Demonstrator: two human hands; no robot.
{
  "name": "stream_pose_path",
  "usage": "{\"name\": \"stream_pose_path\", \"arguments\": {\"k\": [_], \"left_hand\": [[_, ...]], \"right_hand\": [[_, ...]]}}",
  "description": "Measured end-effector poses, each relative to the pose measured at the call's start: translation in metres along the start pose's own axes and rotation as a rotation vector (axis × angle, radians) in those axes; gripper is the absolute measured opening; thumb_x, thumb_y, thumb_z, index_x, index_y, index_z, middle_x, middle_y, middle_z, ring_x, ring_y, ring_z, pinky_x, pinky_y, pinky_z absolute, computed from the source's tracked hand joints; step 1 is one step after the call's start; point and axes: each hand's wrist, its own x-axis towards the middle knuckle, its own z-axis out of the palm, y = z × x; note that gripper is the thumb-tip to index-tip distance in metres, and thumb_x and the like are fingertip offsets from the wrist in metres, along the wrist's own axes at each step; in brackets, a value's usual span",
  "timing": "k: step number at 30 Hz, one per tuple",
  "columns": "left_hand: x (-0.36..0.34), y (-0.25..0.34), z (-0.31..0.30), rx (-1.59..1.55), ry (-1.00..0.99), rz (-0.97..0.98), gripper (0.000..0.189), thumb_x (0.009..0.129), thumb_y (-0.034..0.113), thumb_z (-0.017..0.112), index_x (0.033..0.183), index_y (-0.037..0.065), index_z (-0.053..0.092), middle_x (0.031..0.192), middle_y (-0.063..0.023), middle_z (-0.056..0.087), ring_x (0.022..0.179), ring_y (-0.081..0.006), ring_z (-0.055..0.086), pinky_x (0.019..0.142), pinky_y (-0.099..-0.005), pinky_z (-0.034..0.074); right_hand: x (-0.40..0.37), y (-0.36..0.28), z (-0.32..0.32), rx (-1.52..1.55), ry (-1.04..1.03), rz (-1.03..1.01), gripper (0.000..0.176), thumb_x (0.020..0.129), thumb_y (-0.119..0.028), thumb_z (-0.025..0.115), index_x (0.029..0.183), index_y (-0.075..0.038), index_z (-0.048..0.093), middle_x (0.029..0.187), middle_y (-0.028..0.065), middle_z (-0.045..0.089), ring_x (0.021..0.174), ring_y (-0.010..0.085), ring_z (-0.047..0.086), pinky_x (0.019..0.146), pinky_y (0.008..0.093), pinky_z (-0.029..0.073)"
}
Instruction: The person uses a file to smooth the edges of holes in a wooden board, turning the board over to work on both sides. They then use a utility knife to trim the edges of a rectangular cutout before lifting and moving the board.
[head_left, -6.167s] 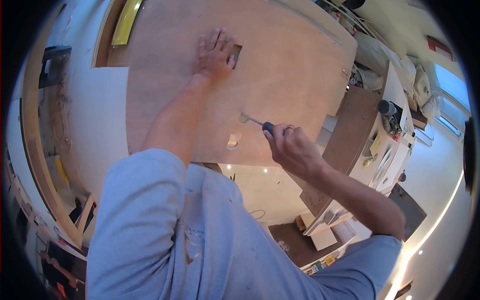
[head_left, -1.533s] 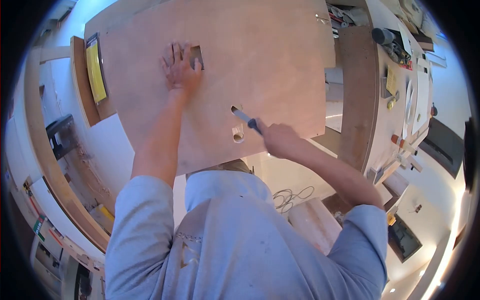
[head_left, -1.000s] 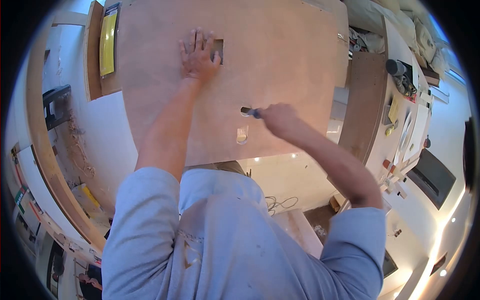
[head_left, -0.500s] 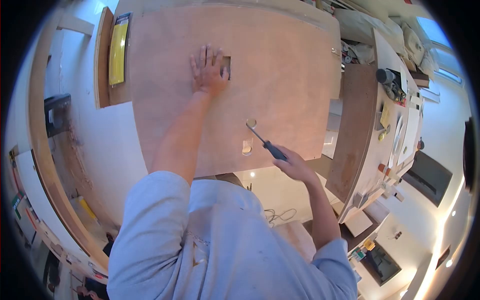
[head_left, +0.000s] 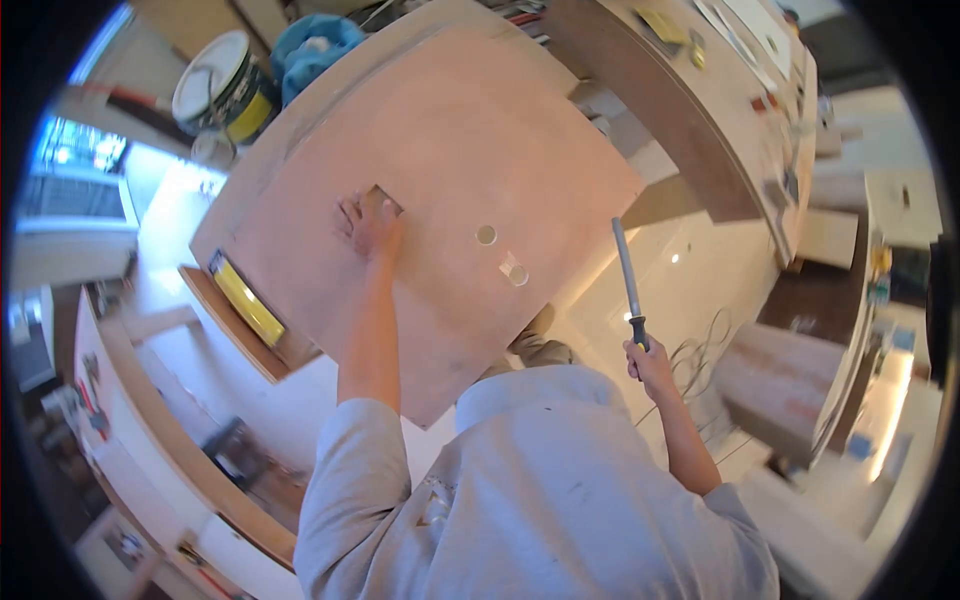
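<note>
A large pale wooden board (head_left: 440, 130) lies in front of me, with two round holes and a small square cutout in it. My left hand (head_left: 370, 228) rests on the board, fingers spread, right beside the square cutout (head_left: 384, 200). Out past the board's right edge, my right hand (head_left: 650, 366) is wrapped around the dark handle of a long grey file (head_left: 627, 270). The file points up and away from me, apart from the board. Nearest to it are the round hole (head_left: 486, 235) and a second hole (head_left: 518, 275) with a rough patch at its edge.
At the left a yellow packaged item (head_left: 248, 300) lies in a wooden tray. A paint bucket (head_left: 225, 85) and a blue bag (head_left: 315, 50) stand behind the board. Tools lie along the workbench (head_left: 690, 110) at the right. A cable (head_left: 700, 350) coils on the floor.
My right hand has drawn the file away from the round hole, out to the right of the board. My view has turned; the left hand remains beside the cutout.
</note>
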Motion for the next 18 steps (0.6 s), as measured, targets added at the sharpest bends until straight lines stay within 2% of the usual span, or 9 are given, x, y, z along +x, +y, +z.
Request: {"name": "stream_pose_path", "arguments": {"k": [5,6,9,13,17,18], "left_hand": [[0.006,-0.046,-0.008,0.001,-0.132,0.193,0.066,0.093,0.049,0.054,0.146,0.010,0.045,0.156,-0.0197,0.030,0.147,-0.0356,0.022,0.118,-0.0508,0.020],[0.006,-0.056,-0.018,-0.001,-0.164,0.207,0.065,0.093,0.048,0.055,0.145,0.009,0.045,0.155,-0.0211,0.032,0.146,-0.0368,0.024,0.118,-0.0490,0.023],[-0.010,-0.090,-0.046,0.015,-0.185,0.130,0.062,0.093,0.045,0.057,0.143,0.008,0.048,0.150,-0.0252,0.038,0.142,-0.0404,0.032,0.117,-0.0468,0.027],[-0.074,-0.164,-0.057,0.249,-0.005,-0.155,0.079,0.093,0.050,0.056,0.145,-0.005,0.036,0.146,-0.0285,0.042,0.137,-0.0419,0.039,0.112,-0.0465,0.036],[-0.177,-0.183,-0.074,-0.263,0.018,-1.090,0.078,0.096,0.060,0.048,0.146,0.001,0.039,0.152,-0.0150,0.040,0.139,-0.0357,0.038,0.114,-0.0443,0.034],[-0.202,-0.170,-0.084,-0.611,-0.081,-1.225,0.076,0.097,0.059,0.047,0.146,0.002,0.039,0.151,-0.0135,0.042,0.137,-0.0328,0.041,0.113,-0.0430,0.035]], "right_hand": [[-0.002,0.042,0.018,0.105,0.090,-0.064,0.021,0.089,-0.022,0.068,0.088,-0.008,0.053,0.061,-0.0017,0.052,0.047,0.0077,0.050,0.042,0.0228,0.036],[0.012,0.056,0.019,0.156,0.045,-0.068,0.023,0.089,-0.025,0.069,0.091,-0.007,0.054,0.067,-0.0001,0.056,0.054,0.0090,0.054,0.048,0.0232,0.040],[0.050,0.075,0.039,0.351,0.037,-0.028,0.025,0.090,-0.027,0.069,0.098,-0.008,0.055,0.076,0.0020,0.059,0.063,0.0104,0.057,0.054,0.0232,0.044],[0.113,0.069,0.074,0.550,0.072,0.011,0.028,0.090,-0.025,0.070,0.106,-0.010,0.054,0.085,0.0037,0.058,0.076,0.0124,0.059,0.061,0.0267,0.047],[0.188,0.062,0.093,0.609,0.053,0.041,0.030,0.089,-0.024,0.071,0.107,-0.010,0.051,0.088,0.0044,0.057,0.081,0.0159,0.059,0.063,0.0312,0.049],[0.206,0.058,0.097,0.609,0.050,0.036,0.030,0.089,-0.023,0.071,0.107,-0.010,0.050,0.088,0.0045,0.057,0.082,0.0169,0.059,0.064,0.0323,0.049]]}}
